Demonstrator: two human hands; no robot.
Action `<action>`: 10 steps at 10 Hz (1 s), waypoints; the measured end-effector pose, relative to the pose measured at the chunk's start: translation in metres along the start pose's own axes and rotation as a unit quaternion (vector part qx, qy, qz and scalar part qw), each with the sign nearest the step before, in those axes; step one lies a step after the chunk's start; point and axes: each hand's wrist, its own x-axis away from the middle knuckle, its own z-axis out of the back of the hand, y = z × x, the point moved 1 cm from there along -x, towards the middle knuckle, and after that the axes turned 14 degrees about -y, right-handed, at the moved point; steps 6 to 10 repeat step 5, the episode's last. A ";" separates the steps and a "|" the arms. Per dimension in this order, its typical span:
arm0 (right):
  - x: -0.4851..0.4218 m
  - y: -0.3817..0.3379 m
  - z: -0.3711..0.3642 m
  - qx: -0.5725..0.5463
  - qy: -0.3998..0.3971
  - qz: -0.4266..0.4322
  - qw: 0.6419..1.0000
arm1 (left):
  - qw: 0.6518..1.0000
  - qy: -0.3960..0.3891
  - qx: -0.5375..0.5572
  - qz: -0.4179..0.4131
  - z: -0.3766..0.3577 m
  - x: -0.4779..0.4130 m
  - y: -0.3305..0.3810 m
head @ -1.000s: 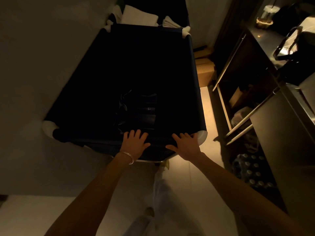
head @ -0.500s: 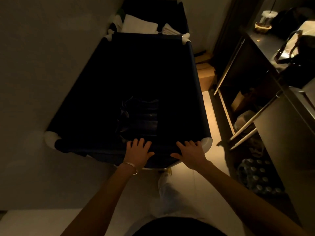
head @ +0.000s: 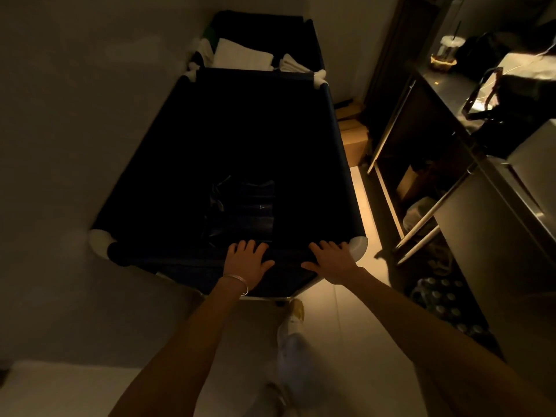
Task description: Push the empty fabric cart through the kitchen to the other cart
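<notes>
The dark blue fabric cart [head: 343, 164] fills the middle of the dim view, with white corner caps and only a dark crumpled liner at its bottom. My left hand [head: 247, 261], with a bracelet on the wrist, lies flat on the cart's near rim, fingers spread. My right hand [head: 332, 260] rests flat on the same rim, close to the near right corner cap. The other cart [head: 311, 40] stands directly beyond, its near end touching or almost touching the empty cart's far rim, with folded white linens [head: 242, 57] inside.
A plain wall runs close along the left side. On the right stand a steel counter [head: 445, 91] with open shelves, cardboard boxes [head: 355, 139] on the floor and a pack of bottles [head: 445, 299]. My leg and shoe [head: 293, 320] are on the pale floor strip.
The view has tilted up a little, so both carts sit lower in the frame. The empty cart's far rim stays against the other cart. Both hands remain on the near rim.
</notes>
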 end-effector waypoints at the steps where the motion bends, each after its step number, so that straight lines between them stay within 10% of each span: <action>1: 0.007 -0.008 0.016 0.000 0.027 0.019 0.999 | 0.998 -0.061 -0.007 -0.002 0.014 0.001 -0.002; 5: 0.041 0.000 0.106 0.016 0.197 0.057 0.979 | 0.994 0.102 -0.028 -0.001 0.107 0.009 -0.005; 10: 0.041 0.000 0.106 0.016 0.197 0.057 0.979 | 0.994 0.102 -0.028 -0.001 0.107 0.009 -0.005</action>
